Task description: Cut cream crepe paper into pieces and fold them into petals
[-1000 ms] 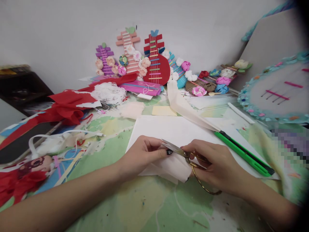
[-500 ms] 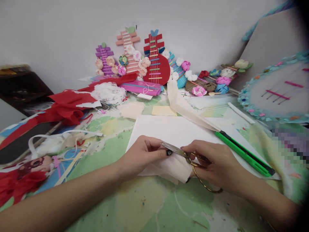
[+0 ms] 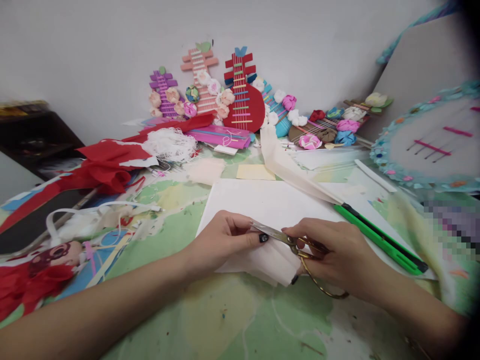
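My right hand (image 3: pixel 330 250) is closed round the gold handles of a pair of scissors (image 3: pixel 275 233), whose silver blades point left and look nearly closed. A thin, pale cream piece of crepe paper (image 3: pixel 270 260) hangs below the blades. My left hand (image 3: pixel 228 237) pinches that paper at its upper edge, thumb on top, right by the blade tips. A fingertip of my right hand touches the paper's lower right corner. Whether the blades have paper between them is hidden by my left fingers. Under both hands lies a white sheet (image 3: pixel 240 200).
A green box cutter (image 3: pixel 378 240) lies to the right, a long cream paper strip (image 3: pixel 288 167) behind it. Red fabric (image 3: pixel 101 160) and white thread (image 3: pixel 170 145) are at the left. Decorated toy lutes (image 3: pixel 243 107) lean on the wall; a round decorated panel (image 3: pixel 431 140) stands at the right.
Both hands, the scissors and the paper keep almost the same position. The paper's lower right corner and the scissor handles have shifted very slightly.
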The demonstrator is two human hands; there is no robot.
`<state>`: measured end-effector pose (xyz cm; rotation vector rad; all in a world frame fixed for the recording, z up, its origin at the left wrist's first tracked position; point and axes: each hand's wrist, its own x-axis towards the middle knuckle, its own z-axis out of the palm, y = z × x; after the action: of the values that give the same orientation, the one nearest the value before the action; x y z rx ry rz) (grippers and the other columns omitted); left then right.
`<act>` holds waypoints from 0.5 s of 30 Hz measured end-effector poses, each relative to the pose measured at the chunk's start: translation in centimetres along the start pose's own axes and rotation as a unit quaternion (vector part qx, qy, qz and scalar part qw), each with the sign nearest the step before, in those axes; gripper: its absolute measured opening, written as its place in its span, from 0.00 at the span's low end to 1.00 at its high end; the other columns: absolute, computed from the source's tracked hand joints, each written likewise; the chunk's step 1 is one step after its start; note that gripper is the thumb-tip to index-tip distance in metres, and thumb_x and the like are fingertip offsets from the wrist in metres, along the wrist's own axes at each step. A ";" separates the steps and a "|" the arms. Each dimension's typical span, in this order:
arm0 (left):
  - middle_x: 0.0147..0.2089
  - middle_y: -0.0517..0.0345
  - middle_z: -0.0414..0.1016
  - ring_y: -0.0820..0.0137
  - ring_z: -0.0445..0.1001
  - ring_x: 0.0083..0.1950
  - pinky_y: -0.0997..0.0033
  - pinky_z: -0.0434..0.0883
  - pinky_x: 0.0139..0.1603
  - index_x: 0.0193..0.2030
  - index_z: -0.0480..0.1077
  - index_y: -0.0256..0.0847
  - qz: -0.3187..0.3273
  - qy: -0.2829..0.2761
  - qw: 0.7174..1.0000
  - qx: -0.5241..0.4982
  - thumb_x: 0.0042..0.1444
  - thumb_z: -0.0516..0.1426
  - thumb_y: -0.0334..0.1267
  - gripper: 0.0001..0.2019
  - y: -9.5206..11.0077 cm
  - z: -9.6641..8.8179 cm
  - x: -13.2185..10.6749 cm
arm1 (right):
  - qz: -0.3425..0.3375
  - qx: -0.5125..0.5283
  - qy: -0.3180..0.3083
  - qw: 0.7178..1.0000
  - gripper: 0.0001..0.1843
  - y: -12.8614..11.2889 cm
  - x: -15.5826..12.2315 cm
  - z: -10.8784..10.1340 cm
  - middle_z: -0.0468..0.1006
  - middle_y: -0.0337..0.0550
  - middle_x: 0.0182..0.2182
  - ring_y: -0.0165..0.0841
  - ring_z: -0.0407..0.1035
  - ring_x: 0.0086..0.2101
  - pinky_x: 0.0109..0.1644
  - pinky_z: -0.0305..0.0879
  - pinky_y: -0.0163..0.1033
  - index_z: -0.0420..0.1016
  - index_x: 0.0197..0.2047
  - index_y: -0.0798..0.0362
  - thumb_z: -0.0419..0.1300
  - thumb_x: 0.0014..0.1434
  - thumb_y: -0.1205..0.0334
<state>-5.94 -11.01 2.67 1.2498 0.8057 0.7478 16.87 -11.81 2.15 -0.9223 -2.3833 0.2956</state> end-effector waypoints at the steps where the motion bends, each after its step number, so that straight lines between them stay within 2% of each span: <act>1: 0.33 0.56 0.79 0.73 0.72 0.32 0.76 0.67 0.35 0.38 0.79 0.39 0.001 0.002 1.000 0.002 0.51 0.61 0.34 0.08 0.0 0.0 0.0 | 0.000 -0.001 0.000 1.000 0.07 0.1 0.0 0.0 0.68 0.34 0.23 0.24 0.55 0.19 0.22 0.49 0.30 0.70 0.41 0.51 0.57 0.57 0.63; 11: 0.31 0.56 0.79 0.72 0.72 0.31 0.76 0.67 0.34 0.35 0.80 0.38 -0.001 -0.001 1.000 -0.003 0.50 0.62 0.35 0.07 0.2 0.2 0.0 | -0.017 -0.014 0.012 1.000 0.06 -0.1 0.1 -0.3 0.68 0.34 0.22 0.24 0.55 0.18 0.21 0.49 0.30 0.72 0.39 0.52 0.58 0.58 0.61; 15: 0.32 0.56 0.79 0.73 0.72 0.31 0.77 0.66 0.34 0.37 0.79 0.39 -0.003 -0.006 1.000 -0.011 0.51 0.62 0.35 0.07 0.2 0.2 0.0 | -0.023 -0.022 0.021 0.999 0.08 -0.4 0.4 -0.6 0.67 0.34 0.21 0.24 0.55 0.18 0.21 0.49 0.30 0.72 0.39 0.52 0.60 0.57 0.58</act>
<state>-5.83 -11.09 2.87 1.2303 0.7879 0.7419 16.78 -11.90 3.00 -0.8831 -2.3771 0.2042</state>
